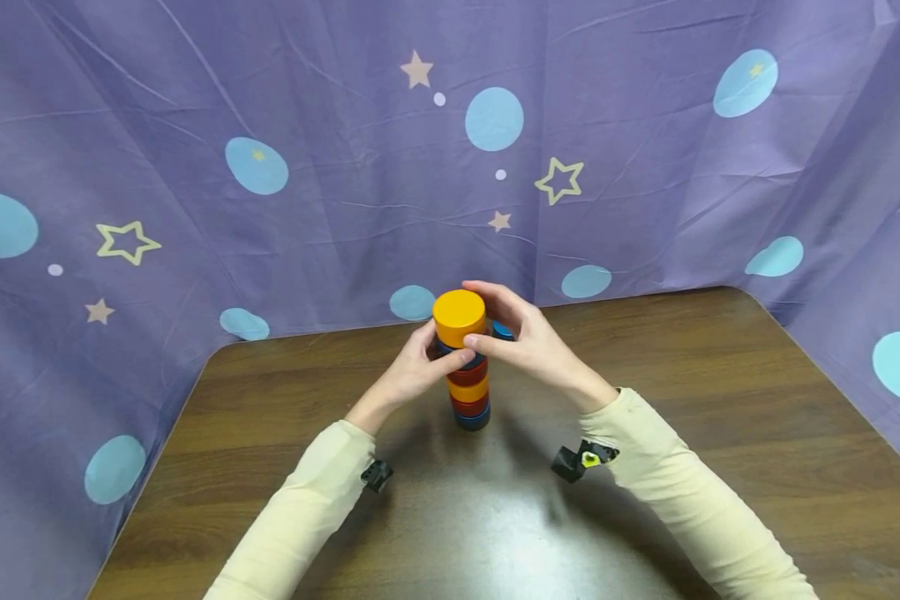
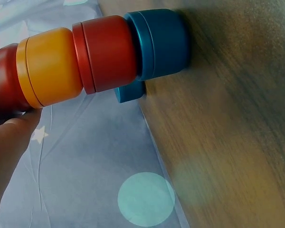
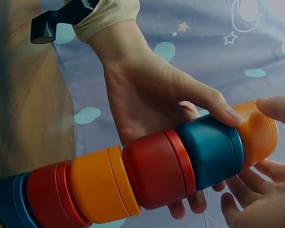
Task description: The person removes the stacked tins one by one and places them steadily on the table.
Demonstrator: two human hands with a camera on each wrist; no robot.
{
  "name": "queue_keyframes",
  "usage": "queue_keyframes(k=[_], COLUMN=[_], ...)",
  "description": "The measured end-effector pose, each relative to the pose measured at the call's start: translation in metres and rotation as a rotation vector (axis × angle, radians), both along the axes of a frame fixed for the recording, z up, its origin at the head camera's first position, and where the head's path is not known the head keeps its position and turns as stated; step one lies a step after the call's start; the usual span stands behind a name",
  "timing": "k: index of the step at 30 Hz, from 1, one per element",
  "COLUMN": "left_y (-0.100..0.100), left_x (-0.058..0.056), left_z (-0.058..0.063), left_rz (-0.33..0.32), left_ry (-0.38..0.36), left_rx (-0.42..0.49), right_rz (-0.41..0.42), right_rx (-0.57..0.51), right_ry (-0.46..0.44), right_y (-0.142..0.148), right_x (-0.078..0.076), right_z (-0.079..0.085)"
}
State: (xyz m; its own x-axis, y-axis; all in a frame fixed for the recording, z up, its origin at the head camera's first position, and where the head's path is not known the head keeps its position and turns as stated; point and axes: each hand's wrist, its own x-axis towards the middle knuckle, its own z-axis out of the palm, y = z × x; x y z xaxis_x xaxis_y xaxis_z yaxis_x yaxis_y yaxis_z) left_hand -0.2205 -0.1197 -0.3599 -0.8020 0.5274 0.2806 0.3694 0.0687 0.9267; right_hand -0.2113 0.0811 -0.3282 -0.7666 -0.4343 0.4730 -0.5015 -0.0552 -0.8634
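Note:
A tall tower of small lidded canisters stands upright on the table. From the bottom, a blue canister (image 2: 168,43), a red one (image 2: 110,53), an orange one (image 3: 97,185), another red one (image 3: 154,166) and another blue one (image 3: 211,152) rise in order. On top sits an orange canister (image 1: 459,317). My right hand (image 1: 528,337) holds this top canister between thumb and fingers. Just below, my left hand (image 1: 412,367) wraps the upper blue and red canisters, its thumb along the blue one and its fingertips showing past the far side.
Behind the tower, a separate blue canister (image 1: 502,331) stands on the wooden table (image 1: 270,467), partly hidden by the right hand. A purple curtain (image 1: 360,150) with stars and dots hangs around the table's back and sides. Both sleeved wrists carry small black cameras.

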Motion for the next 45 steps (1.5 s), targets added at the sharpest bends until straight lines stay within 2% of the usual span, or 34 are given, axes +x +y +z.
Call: queue_keyframes(k=[9,20,27,38,45], left_y=[0.0,0.0,0.0,0.001,0.001], left_x=[0.0,-0.002,-0.004,-0.004,-0.003], left_z=[-0.002,-0.003,-0.002,-0.001,-0.001], left_rz=[0.0,-0.008,-0.039,-0.029,-0.025], left_ry=[-0.005,0.0,0.019,0.012,0.016], left_rx=[0.004,0.005,0.026,0.011,0.007], right_rz=[-0.023,-0.046,-0.042,-0.04,-0.069], right_rx=[0.035,0.014,-0.013,-0.033,-0.042], right_ry=[-0.019,-0.028,-0.01,-0.04,-0.043], right_y=[-0.006,-0.004,0.006,0.019,0.027], right_x=[-0.001,0.001,0.001,0.001,0.002], right_z=[0.003,0.004,0.006,0.003,-0.003])
